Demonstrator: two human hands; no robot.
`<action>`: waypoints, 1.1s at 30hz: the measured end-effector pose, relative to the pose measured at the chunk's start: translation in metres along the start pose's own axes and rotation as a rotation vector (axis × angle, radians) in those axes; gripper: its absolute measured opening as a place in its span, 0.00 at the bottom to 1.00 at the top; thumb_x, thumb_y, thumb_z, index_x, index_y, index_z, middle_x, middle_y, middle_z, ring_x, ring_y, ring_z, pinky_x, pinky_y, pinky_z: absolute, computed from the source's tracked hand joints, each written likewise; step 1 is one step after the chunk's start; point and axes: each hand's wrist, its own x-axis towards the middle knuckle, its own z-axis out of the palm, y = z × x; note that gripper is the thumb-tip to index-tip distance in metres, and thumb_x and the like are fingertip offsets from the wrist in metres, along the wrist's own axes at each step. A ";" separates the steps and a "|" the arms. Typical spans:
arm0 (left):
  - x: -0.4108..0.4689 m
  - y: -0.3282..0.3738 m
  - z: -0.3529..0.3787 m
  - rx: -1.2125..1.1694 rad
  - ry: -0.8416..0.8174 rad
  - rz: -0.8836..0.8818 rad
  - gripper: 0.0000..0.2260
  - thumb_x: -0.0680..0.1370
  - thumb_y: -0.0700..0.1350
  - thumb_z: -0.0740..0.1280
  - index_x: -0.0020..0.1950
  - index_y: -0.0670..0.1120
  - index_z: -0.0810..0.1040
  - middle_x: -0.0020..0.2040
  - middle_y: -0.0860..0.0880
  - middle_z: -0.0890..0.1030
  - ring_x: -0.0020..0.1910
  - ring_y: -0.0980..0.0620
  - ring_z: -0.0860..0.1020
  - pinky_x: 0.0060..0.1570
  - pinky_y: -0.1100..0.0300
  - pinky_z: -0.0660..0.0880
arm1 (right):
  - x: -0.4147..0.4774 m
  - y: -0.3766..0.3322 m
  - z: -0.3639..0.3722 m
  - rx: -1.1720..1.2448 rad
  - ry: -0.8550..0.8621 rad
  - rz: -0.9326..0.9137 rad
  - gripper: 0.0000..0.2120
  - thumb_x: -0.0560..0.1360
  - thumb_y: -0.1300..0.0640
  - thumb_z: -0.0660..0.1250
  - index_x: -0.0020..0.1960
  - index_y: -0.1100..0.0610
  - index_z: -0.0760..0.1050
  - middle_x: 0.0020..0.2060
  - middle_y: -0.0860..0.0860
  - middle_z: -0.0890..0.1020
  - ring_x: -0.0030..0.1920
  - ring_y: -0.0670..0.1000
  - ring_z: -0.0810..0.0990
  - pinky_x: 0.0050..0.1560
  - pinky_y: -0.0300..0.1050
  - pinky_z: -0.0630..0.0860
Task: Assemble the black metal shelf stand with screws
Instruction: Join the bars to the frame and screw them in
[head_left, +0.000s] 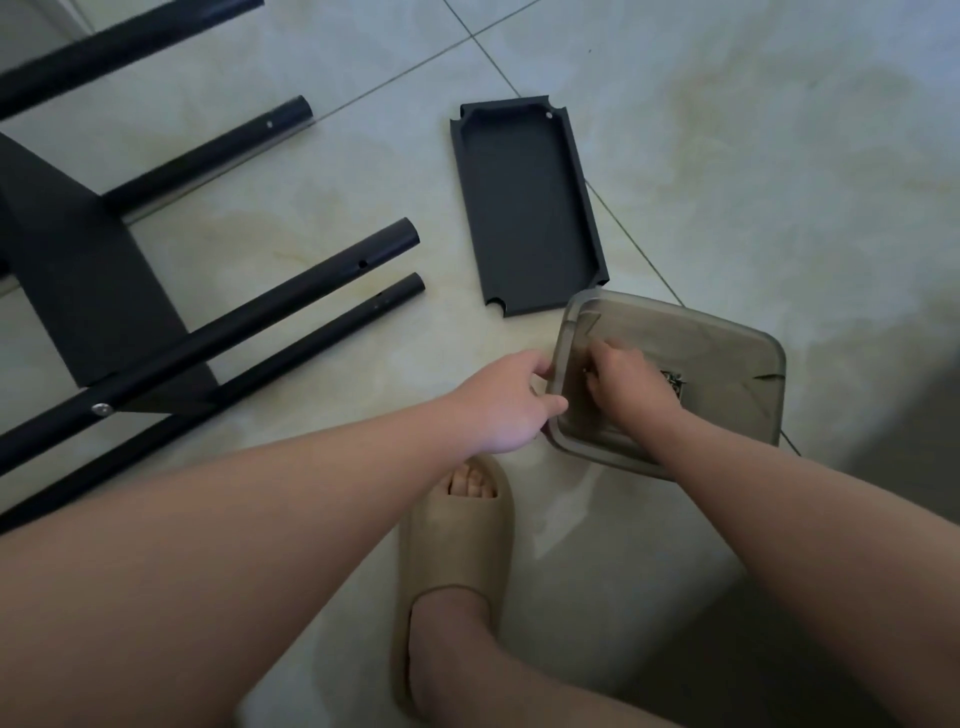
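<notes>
The partly built black shelf stand lies on its side on the tiled floor at the left, its black tubes pointing up and right; a silver screw sits in one tube. A loose black metal shelf tray lies upside up in the middle. A smoky clear plastic container stands below it. My left hand grips the container's left rim. My right hand reaches inside it with curled fingers pinching something small that I cannot make out.
My foot in a beige slipper stands on the floor just below the container. Bare floor tiles spread to the right and at the top. The stand's flat black panel fills the left side.
</notes>
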 end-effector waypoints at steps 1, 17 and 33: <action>-0.002 0.001 -0.001 0.013 0.001 -0.005 0.13 0.82 0.50 0.66 0.65 0.52 0.71 0.45 0.55 0.79 0.43 0.55 0.79 0.39 0.62 0.70 | -0.005 0.000 -0.004 0.004 0.012 0.003 0.07 0.81 0.60 0.61 0.55 0.63 0.74 0.53 0.62 0.79 0.52 0.66 0.78 0.45 0.54 0.73; -0.103 0.028 -0.132 -0.444 0.133 -0.220 0.17 0.84 0.52 0.58 0.55 0.44 0.82 0.53 0.47 0.85 0.49 0.48 0.84 0.47 0.57 0.78 | -0.098 -0.156 -0.143 0.190 0.377 -0.619 0.05 0.74 0.67 0.69 0.50 0.63 0.78 0.44 0.51 0.77 0.39 0.54 0.76 0.42 0.55 0.77; -0.186 -0.111 -0.240 -0.953 0.455 -0.330 0.18 0.84 0.49 0.57 0.39 0.43 0.77 0.36 0.47 0.79 0.31 0.53 0.75 0.32 0.62 0.70 | -0.080 -0.348 -0.088 0.147 0.125 -0.847 0.08 0.77 0.64 0.66 0.56 0.57 0.77 0.50 0.48 0.77 0.48 0.50 0.78 0.51 0.55 0.78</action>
